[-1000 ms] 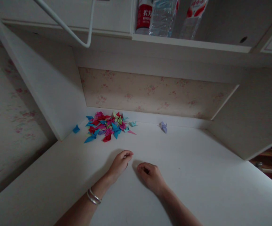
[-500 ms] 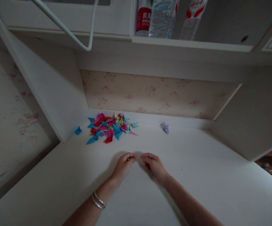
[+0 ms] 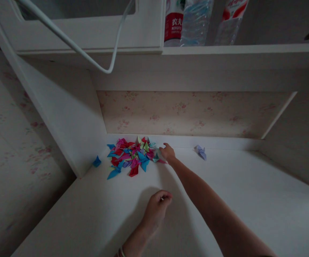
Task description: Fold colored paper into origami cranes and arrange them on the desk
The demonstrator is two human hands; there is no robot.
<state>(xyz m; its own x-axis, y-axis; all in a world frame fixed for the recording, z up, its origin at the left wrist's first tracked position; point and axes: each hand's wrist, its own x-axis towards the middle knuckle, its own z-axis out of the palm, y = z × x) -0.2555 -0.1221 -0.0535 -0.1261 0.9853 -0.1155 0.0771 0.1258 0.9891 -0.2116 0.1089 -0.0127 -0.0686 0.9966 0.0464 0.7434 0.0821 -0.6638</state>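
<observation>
My left hand [image 3: 159, 204] hovers over the white desk [image 3: 95, 217], thumb and fingers pressed together. Whatever is in that pinch, if anything, is too small to make out. Farther forward, my right hand [image 3: 167, 151] reaches the right edge of a pile of folded paper cranes [image 3: 127, 154] in blue, red, pink, purple and green. Its fingertips look slightly apart beside a pale teal paper crane [image 3: 155, 157], and I cannot tell whether they touch it. A pink paper tip [image 3: 162, 161] shows just below this hand.
A lilac paper crane [image 3: 201, 152] lies alone to the right, and a blue folded paper piece [image 3: 97, 161] to the left. Overhead, a white cable [image 3: 90, 60] hangs before a cabinet, and plastic bottles [image 3: 197, 25] stand on a shelf. A side panel [image 3: 63, 107] bounds the left.
My right hand has left its place beside the left hand and stretched forward to the pile's right edge. The left hand remains pinched near the front. The camera view has shifted.
</observation>
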